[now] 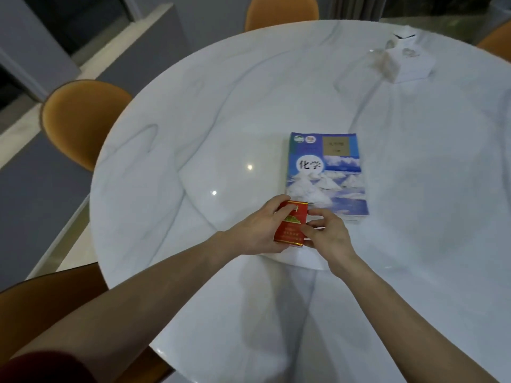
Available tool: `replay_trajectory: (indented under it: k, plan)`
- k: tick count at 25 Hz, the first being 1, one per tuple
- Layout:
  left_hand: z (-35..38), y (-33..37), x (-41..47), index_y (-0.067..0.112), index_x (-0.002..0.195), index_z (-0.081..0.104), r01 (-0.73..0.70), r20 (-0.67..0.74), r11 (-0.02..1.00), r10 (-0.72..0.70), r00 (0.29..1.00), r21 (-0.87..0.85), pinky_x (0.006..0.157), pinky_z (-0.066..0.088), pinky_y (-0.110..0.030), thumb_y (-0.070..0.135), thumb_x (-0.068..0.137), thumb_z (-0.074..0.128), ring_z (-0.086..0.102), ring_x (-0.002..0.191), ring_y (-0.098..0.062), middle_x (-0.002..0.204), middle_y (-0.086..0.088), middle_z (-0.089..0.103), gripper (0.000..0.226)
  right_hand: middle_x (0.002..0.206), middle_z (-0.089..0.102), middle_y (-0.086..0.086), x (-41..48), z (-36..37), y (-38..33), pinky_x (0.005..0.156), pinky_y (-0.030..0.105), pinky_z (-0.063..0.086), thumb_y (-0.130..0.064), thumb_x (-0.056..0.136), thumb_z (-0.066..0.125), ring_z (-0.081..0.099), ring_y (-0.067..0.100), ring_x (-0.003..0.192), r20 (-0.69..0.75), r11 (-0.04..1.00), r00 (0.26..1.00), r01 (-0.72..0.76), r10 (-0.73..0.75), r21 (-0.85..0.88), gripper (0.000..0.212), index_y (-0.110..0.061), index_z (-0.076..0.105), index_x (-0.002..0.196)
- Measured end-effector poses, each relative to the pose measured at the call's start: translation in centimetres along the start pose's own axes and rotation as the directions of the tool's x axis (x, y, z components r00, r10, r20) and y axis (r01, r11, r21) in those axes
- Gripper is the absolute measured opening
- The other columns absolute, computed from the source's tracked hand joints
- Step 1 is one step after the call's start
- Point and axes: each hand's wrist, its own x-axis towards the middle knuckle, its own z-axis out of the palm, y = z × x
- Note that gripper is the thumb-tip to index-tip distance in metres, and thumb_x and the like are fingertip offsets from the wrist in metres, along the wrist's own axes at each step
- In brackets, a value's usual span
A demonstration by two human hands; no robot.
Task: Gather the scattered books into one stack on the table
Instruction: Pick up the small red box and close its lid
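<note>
A blue book (326, 172) with white mounds on its cover lies flat near the middle of the round white marble table (193, 134); more page edges show under it, so it seems to top a small stack. Just in front of its near left corner, a small red box (290, 226) is held between both hands. My left hand (260, 228) grips the box's left side, fingers curled over its top. My right hand (329, 233) pinches its right edge with thumb and fingers.
A white tissue box (406, 62) stands at the far right of the table. Orange chairs (80, 117) ring the table at the left, the far side and the near left. Both forearms reach in from the bottom edge.
</note>
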Motion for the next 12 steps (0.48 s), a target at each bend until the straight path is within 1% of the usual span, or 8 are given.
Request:
replay_trajectory:
  k: [3,6,9,12]
  plan:
    - [-1.0,-4.1,-2.9,0.007,0.146,0.027,0.043,-0.011,0.999,-0.043,0.999,0.013,0.112,0.037,-0.029,0.033,0.078,0.072,0.03,0.14,-0.024,0.153,-0.013,0.022,0.086,0.085,0.058,0.001,0.1,5.0,-0.9,0.079,0.038,0.059,-0.004,0.087,0.061,0.064,0.027,0.089,0.027,0.999,1.0,0.007,-0.006,-0.035,0.035,-0.014,0.055,0.119]
    - [-2.2,-8.5,-6.0,0.006,0.146,0.026,0.078,-0.026,0.997,-0.077,0.997,0.018,0.11,0.041,-0.033,0.029,0.078,0.073,0.028,0.141,-0.026,0.152,-0.015,0.022,0.086,0.082,0.056,-0.001,0.2,10.8,-1.6,0.084,0.044,0.059,-0.004,0.086,0.061,0.064,0.028,0.087,0.057,0.997,0.998,0.011,-0.007,-0.074,0.036,-0.013,0.054,0.12]
    - [-3.6,-12.6,-8.8,0.007,0.147,0.024,0.123,-0.023,0.992,-0.122,0.992,0.032,0.109,0.042,-0.032,0.024,0.078,0.072,0.024,0.143,-0.025,0.153,-0.013,0.02,0.086,0.08,0.055,-0.002,0.3,16.4,-2.3,0.084,0.044,0.058,-0.005,0.087,0.059,0.062,0.025,0.082,0.078,0.997,0.997,0.016,-0.01,-0.074,0.034,-0.013,0.053,0.12]
    - [-4.7,-16.6,-11.3,0.008,0.147,0.024,0.181,-0.036,0.982,-0.179,0.983,0.048,0.113,0.036,-0.032,0.021,0.078,0.071,0.019,0.146,-0.026,0.154,-0.013,0.02,0.085,0.084,0.058,0.001,0.6,21.7,-2.7,0.086,0.044,0.058,-0.006,0.088,0.057,0.062,0.024,0.082,0.086,0.995,0.996,0.034,-0.026,-0.099,0.032,-0.013,0.054,0.119]
